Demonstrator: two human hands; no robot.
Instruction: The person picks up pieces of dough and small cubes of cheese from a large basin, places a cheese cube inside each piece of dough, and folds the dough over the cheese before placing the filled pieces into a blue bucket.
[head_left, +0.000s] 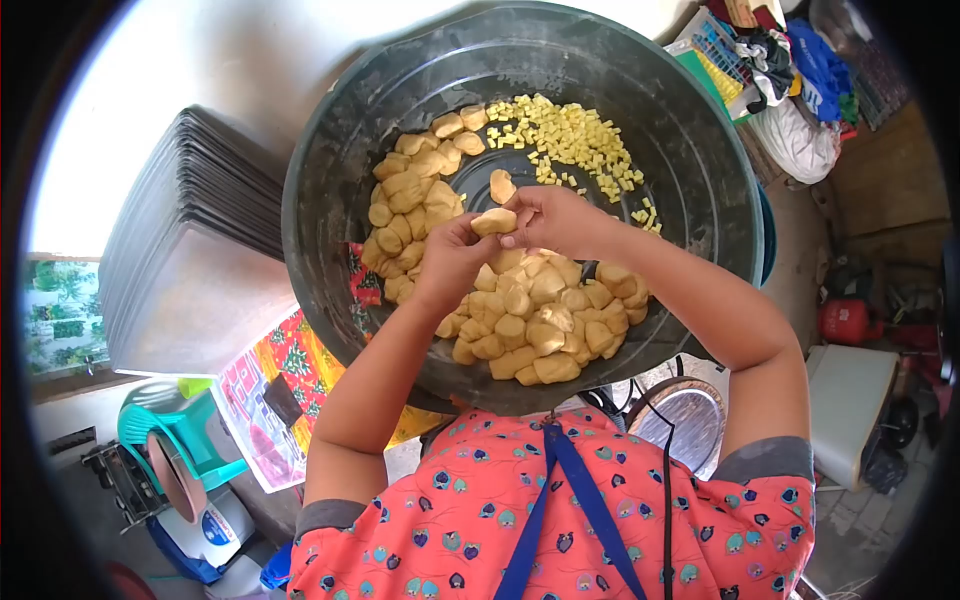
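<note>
Coral shirt: the patterned shirt (450, 520) is filling the bottom of the frame, its lower part being cut off, with a blue lanyard (590, 492) hanging over it.
Held piece: a tan, dough-like piece (494, 221) is sitting between both hands near mid-frame, above the near heap (545, 312); its underside is facing away (any filling is impossible to make out).
Left hand: the left hand (455, 252) is gripping the piece's left end, fingers curling, some fingertips disappearing behind it; the forearm is rising steeply from lower left.
Right hand: the right hand (550, 218) is pinching the right end, thumb showing below; the elbow is bending at right, the forearm slanting inward.
Dark basin: the basin (690, 125) is surrounding the heap, a left-hand cluster (405, 195) and yellow cubes (585, 140) at upper centre; one loose piece (502, 186) is lying just beyond the fingers.
Tray stack: thin trays (190, 280) are leaning at left.
</note>
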